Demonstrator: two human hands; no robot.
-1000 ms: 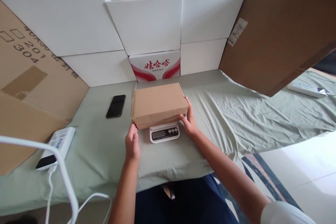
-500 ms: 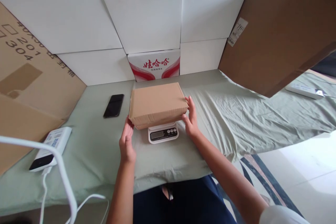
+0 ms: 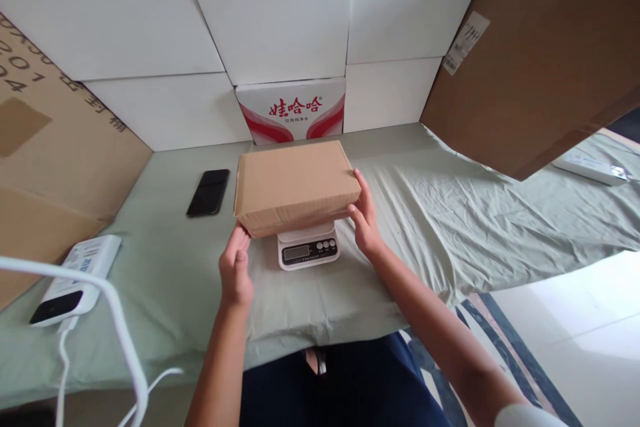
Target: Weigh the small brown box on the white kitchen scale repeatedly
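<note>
A closed brown cardboard box (image 3: 295,183) rests on a small white digital scale (image 3: 307,249) on the green-sheeted table. The scale's display and buttons show under the box's near edge. My left hand (image 3: 235,270) has its fingertips at the box's near left corner. My right hand (image 3: 364,213) lies flat against the box's right side, fingers running up along the edge. Pressed between the two hands, the box sits slightly skewed on the scale.
A black phone (image 3: 209,192) lies left of the box. A white power bank (image 3: 75,278) with a cable sits at the near left. White boxes and a red-printed carton (image 3: 293,110) wall the back. Large brown cardboard sheets (image 3: 540,47) lean at both sides.
The view has tilted down and closer. My left hand, apart from the box half a second ago, is back at its near left corner. My right hand stays on the right side.
</note>
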